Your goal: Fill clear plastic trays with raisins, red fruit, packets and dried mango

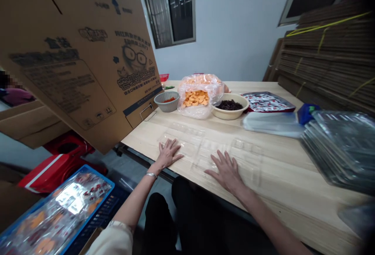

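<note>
Two bare hands at the near edge of the pale wooden counter (pixel 288 169), well apart from each other. The left hand (pixel 168 154): grip fully open, fingers spread, palm down, holding nothing, one silver bracelet (pixel 151 175) on the wrist. The right hand (pixel 225 171): grip just as open, fingers spread, palm down, also holding nothing. Beneath both hands, one clear moulded plastic tray (pixel 222 157) lying flat on the wood; any further layers too faint to count.

Along the far side of the counter, from left to right: one grey plastic basket (pixel 166 102) with something red inside, one clear bag of orange crisps (pixel 196 98), one cream bowl (pixel 228 115) of small dark fruit, and one dark tray (pixel 268 101) of red-and-white sachets. At the right, one stack of clear plastic trays (pixel 336 149), with one blue object (pixel 306 113) just beside it. Beyond the counter on the right, a tall stack of flattened cardboard (pixel 328 63). Tilted over the left end, one large printed cardboard panel (pixel 79 59). Near left, below the counter, one blue crate (pixel 55 216) of wrapped orange goods.
</note>
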`<action>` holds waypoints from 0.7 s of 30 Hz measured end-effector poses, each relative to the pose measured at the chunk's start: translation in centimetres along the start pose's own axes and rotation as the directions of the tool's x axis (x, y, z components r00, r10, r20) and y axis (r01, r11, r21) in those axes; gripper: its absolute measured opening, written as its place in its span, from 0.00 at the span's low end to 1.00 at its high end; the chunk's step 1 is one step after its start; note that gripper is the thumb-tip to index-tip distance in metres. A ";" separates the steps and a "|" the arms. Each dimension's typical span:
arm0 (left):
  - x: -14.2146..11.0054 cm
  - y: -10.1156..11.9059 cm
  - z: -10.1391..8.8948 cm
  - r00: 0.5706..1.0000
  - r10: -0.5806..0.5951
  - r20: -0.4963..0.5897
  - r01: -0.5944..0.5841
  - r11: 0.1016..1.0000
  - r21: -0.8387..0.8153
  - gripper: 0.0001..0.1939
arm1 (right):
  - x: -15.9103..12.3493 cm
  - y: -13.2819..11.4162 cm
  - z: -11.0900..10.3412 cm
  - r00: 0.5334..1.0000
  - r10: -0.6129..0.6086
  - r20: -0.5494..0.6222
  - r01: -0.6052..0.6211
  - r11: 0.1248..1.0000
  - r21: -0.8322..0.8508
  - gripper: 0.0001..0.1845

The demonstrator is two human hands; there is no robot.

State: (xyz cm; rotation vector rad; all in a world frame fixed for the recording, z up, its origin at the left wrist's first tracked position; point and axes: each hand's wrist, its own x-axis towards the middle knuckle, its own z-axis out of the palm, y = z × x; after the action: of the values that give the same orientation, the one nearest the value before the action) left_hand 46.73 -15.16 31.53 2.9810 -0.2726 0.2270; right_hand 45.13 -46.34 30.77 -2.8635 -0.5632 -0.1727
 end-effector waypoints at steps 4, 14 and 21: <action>0.6 -2.8 0.1 0.999 -0.054 -0.007 0.053 0.997 -0.049 0.29 | 3.4 -2.2 0.7 0.999 -0.016 0.040 0.016 1.000 0.018 0.39; 2.2 -11.5 -1.3 0.992 -0.124 -0.007 0.123 0.989 -0.085 0.29 | 12.3 -8.9 2.0 0.990 -0.046 0.134 0.042 0.999 0.028 0.38; 3.7 -16.3 -2.7 0.986 -0.168 -0.007 0.166 0.976 -0.139 0.28 | 16.9 -12.9 4.4 0.991 -0.042 0.130 0.037 0.999 0.039 0.39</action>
State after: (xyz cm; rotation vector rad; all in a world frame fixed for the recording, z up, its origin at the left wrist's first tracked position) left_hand 53.07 0.44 32.73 2.8427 -0.0326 0.2084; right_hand 56.03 -27.51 31.58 -2.8443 -0.6417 0.0197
